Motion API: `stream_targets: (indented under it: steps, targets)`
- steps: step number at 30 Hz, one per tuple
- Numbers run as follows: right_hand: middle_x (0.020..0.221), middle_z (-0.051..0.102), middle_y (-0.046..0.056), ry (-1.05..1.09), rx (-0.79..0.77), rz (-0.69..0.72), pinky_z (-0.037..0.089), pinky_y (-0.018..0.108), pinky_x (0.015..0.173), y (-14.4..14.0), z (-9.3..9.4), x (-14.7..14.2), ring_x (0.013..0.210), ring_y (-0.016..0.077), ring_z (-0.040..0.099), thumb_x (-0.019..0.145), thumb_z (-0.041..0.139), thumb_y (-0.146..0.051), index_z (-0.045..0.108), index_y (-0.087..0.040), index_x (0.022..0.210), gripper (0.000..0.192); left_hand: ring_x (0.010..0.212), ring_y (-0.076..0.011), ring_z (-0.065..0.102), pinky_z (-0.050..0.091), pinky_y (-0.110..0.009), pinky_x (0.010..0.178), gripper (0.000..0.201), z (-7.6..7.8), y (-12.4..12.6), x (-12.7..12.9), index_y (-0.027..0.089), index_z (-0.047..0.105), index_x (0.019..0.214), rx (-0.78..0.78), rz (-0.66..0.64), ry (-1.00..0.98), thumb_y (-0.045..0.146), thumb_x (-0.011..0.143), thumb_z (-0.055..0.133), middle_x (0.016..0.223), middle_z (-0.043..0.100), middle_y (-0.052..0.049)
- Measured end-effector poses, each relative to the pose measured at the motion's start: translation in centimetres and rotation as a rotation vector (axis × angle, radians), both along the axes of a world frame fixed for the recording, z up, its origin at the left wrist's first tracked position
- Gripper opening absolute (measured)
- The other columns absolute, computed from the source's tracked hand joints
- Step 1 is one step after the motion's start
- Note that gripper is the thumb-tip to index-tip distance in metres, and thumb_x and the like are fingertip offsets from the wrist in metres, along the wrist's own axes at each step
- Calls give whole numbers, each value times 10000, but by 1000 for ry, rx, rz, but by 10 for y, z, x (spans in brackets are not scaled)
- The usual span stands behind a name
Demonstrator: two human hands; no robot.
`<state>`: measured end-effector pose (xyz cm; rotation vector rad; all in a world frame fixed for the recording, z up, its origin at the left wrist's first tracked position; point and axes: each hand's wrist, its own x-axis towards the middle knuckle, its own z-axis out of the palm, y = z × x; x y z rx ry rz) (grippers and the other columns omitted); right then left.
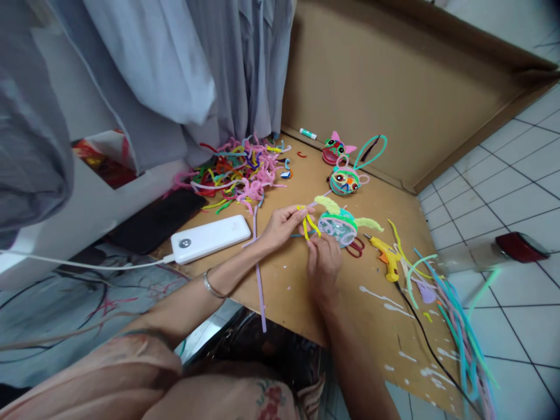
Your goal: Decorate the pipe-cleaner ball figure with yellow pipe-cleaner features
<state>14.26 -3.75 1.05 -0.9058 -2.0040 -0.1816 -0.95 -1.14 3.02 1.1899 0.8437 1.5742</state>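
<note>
My left hand point(282, 224) pinches a bent yellow pipe cleaner point(310, 223) near its upper end. My right hand point(322, 259) grips the lower end of the same pipe cleaner from below. Just right of both hands lies a round teal craft figure point(339, 226) with two fuzzy lime-green ears. Red scissors point(356, 247) lie partly under the figure, close to my right hand. A long lilac pipe cleaner point(259, 274) runs under my left wrist toward the board's near edge.
A brown cardboard board point(306, 291) covers the floor. A pile of coloured pipe cleaners point(238, 172) lies far left, a white power bank point(210, 238) beside it. Two finished figures point(343, 166) sit farther back. A yellow glue gun point(387, 259) and loose pipe cleaners point(441, 297) lie right.
</note>
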Motion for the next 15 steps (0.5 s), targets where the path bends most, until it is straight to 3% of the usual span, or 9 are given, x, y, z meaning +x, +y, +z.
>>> stream_targets:
  steps: [7, 15]
  targets:
    - [954, 699, 88, -27, 43, 21, 454, 329, 795, 4, 1, 3, 936, 202, 632, 974, 474, -167, 613, -191, 952, 142, 586, -80, 553, 482, -236, 615, 545, 5, -1, -5, 105, 738, 1013, 18, -99, 11, 593, 776, 687, 842, 720, -79]
    - [1013, 713, 86, -73, 2, 63, 441, 332, 802, 5, 3, 6, 953, 194, 637, 976, 441, -163, 616, -208, 970, 181, 612, -103, 563, 466, -236, 612, 565, 7, -3, -9, 109, 732, 1015, 12, -178, -21, 622, 790, 654, 783, 694, -74]
